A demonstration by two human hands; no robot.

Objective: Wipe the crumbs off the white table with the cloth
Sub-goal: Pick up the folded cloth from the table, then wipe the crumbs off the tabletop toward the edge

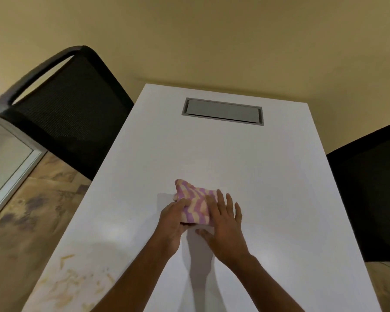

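A cloth (pixel 195 200) with purple and cream stripes lies bunched on the white table (pixel 268 172), near its middle. My left hand (pixel 172 219) curls around the cloth's near left edge and grips it. My right hand (pixel 225 224) lies flat, fingers spread, its fingertips resting on the cloth's right side and its palm on the table. Pale yellowish crumbs (pixel 74 282) are scattered over the near left corner of the table, well to the left of both hands.
A grey cable hatch (pixel 223 111) is set into the far end of the table. One black mesh chair (pixel 70 113) stands at the left side, another black chair (pixel 374 192) at the right. A beige wall lies behind, and tiled floor at left.
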